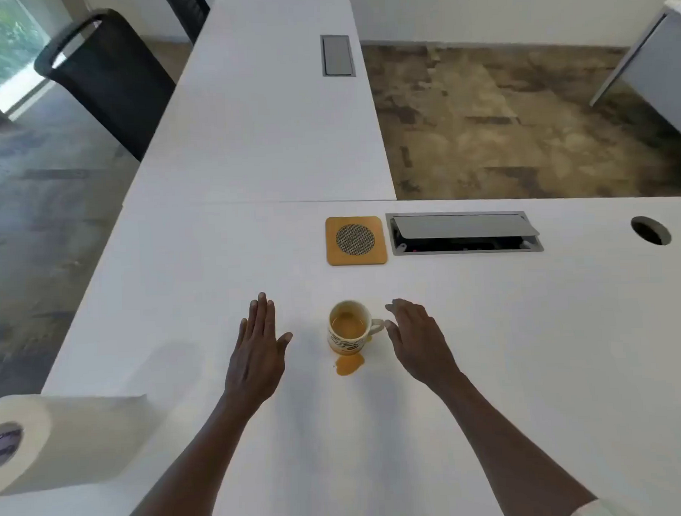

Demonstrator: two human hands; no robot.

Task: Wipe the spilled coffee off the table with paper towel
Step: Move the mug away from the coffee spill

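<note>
Orange coffee spill [349,364] between both open hands.

paper towel roll [63,441] cropped left, label blurred

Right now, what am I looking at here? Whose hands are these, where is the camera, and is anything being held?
No machine here: these are a person's two bare hands, filmed by one camera worn on their head, looking forward and down. The left hand is stretched flat and open; the right hand is open too, close beside the handle of a mug. Neither holds anything. The mug stands on a white table with a little coffee inside and a small coffee puddle at its base. A roll of paper towel lies at the near left, and an orange coaster sits farther back.
</note>
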